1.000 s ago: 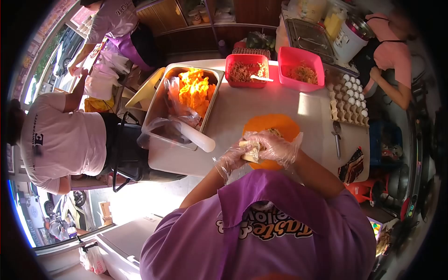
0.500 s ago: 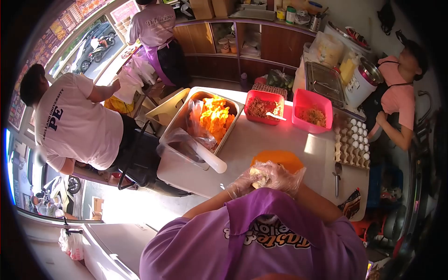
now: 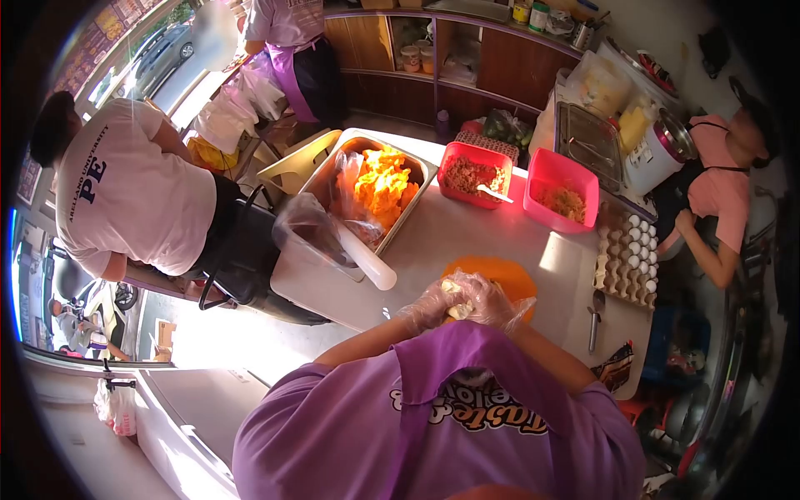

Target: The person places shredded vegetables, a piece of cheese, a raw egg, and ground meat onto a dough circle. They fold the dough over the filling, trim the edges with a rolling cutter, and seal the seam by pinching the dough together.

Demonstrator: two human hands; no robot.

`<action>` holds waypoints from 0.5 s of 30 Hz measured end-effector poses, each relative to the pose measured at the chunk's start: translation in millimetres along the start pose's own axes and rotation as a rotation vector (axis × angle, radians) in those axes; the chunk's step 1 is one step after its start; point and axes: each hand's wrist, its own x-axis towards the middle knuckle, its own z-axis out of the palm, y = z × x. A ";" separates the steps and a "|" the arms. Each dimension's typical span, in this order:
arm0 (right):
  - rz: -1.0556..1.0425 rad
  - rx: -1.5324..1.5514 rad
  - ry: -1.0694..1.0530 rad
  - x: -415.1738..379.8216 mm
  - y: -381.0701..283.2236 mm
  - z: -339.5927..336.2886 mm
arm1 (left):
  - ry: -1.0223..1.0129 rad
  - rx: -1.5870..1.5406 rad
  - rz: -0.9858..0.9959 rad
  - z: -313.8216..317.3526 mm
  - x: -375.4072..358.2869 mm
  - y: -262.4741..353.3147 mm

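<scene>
My left hand (image 3: 427,307), in a clear plastic glove, is closed around a pale, doughy lump (image 3: 458,312). From the other side my right hand (image 3: 492,305), gloved too, presses on the same lump with its fingers bent. Parts of the lump are hidden by the gloves. Both hands are over the near edge of a flat orange sheet or board (image 3: 518,285) on the table. Beyond them, a metal tray (image 3: 402,230) holds bright orange pieces and a plastic bag. A whitish cylinder (image 3: 367,260) leans across the tray's near side.
Two pink tubs, one with minced filling (image 3: 450,200) and a spoon, another with shredded food (image 3: 590,185), stand at the table's far side. Eggs fill part of a carton (image 3: 612,273). A metal-bladed utensil (image 3: 595,321) lies on the right. Other people stand left, behind and right.
My hands have drawn closer together around the pale lump, and the right one has turned inward. The whole view has shifted slightly. The person at left has lowered an arm.
</scene>
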 end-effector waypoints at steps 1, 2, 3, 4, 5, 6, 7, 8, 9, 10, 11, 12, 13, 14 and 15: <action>0.002 -0.009 0.013 2.5 0.4 -1.4 | 0.000 0.017 0.035 0.4 5.0 4.6; 0.033 0.041 0.014 5.3 -0.4 -2.2 | -0.014 0.028 0.034 -5.8 11.8 5.7; 0.068 0.096 0.012 7.2 -4.1 -2.3 | -0.056 0.040 0.084 -18.3 17.1 -0.5; 0.140 0.065 -0.004 10.1 -16.2 -8.7 | -0.096 0.049 0.130 -23.3 18.8 -3.3; 0.152 0.064 0.005 12.5 -19.2 -9.4 | -0.104 0.050 0.117 -28.3 20.4 -7.2; 0.160 0.083 0.002 13.5 -20.9 -9.8 | -0.066 0.003 0.122 -28.4 19.4 -9.4; 0.163 0.100 0.000 14.2 -21.2 -11.0 | -0.028 -0.040 0.130 -28.4 20.1 -10.0; 0.116 0.079 0.007 14.1 -21.3 -11.6 | -0.038 -0.037 0.118 -28.3 19.6 -10.4; 0.122 0.083 0.013 11.9 -14.1 -5.6 | -0.039 -0.033 0.109 -23.2 17.1 -8.2; 0.116 0.131 0.047 10.6 -3.1 2.7 | -0.012 -0.017 0.105 -16.3 15.0 -5.4; 0.107 0.178 0.079 8.7 7.4 9.3 | 0.015 -0.002 0.104 -12.3 14.9 -3.5; 0.107 0.179 0.080 9.3 6.1 7.5 | 0.015 0.000 0.104 -14.9 17.5 -5.4; 0.159 0.232 0.081 8.6 4.3 5.7 | 0.078 0.050 0.114 -18.5 19.9 -8.7; 0.214 0.286 0.079 7.6 2.0 4.8 | 0.142 0.098 0.122 -22.1 20.0 -12.5; 0.216 0.286 0.078 7.3 1.7 4.7 | 0.143 0.096 0.120 -18.2 18.2 -10.0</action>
